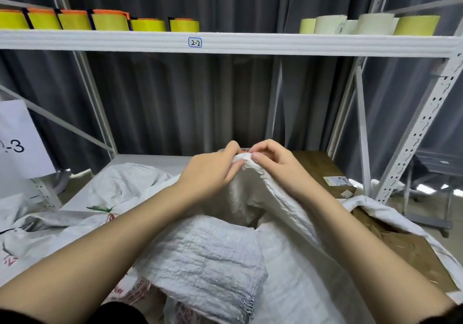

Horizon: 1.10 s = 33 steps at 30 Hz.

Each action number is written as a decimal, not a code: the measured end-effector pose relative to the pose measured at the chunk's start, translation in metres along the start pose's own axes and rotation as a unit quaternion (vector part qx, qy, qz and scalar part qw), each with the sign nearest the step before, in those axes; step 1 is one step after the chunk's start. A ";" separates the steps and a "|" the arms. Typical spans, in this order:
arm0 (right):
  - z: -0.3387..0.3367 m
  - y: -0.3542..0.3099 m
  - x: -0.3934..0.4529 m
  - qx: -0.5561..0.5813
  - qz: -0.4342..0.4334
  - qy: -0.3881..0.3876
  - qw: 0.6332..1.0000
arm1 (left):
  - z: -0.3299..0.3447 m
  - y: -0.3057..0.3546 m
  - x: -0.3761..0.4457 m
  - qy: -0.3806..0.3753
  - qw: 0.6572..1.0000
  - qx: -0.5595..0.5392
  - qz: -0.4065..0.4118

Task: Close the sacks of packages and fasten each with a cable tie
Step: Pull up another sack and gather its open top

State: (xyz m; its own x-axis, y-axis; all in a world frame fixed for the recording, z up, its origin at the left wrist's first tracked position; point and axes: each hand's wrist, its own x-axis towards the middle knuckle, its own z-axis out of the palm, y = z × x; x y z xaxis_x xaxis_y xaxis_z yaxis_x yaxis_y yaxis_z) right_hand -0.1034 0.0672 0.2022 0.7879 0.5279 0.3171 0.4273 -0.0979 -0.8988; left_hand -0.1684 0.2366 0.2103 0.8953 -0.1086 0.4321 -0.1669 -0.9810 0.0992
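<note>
A white woven sack lies in front of me, its mouth gathered into a bunch raised in the middle of the view. My left hand grips the bunched neck from the left. My right hand pinches the top of the bunch from the right, fingers curled. A small orange bit shows between the fingertips; I cannot tell whether it is a cable tie. The sack's contents are hidden.
More white sacks lie to the left on the low shelf. A cardboard box sits behind on the right, another sack beside it. The white rack's upper shelf carries yellow rolls. A rack upright stands at right.
</note>
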 end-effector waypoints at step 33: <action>-0.031 0.013 -0.008 0.059 0.034 0.020 0.997 | 0.019 0.015 0.010 0.014 0.989 -0.047 0.140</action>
State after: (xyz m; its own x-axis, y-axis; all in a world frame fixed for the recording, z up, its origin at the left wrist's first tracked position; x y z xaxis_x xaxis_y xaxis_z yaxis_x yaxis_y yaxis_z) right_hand -0.0901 0.0356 0.1972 0.8315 0.4893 0.2632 0.3183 -0.0312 -0.9475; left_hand -0.1539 0.2174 0.1992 0.7973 -0.3673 0.4790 -0.4445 -0.8941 0.0541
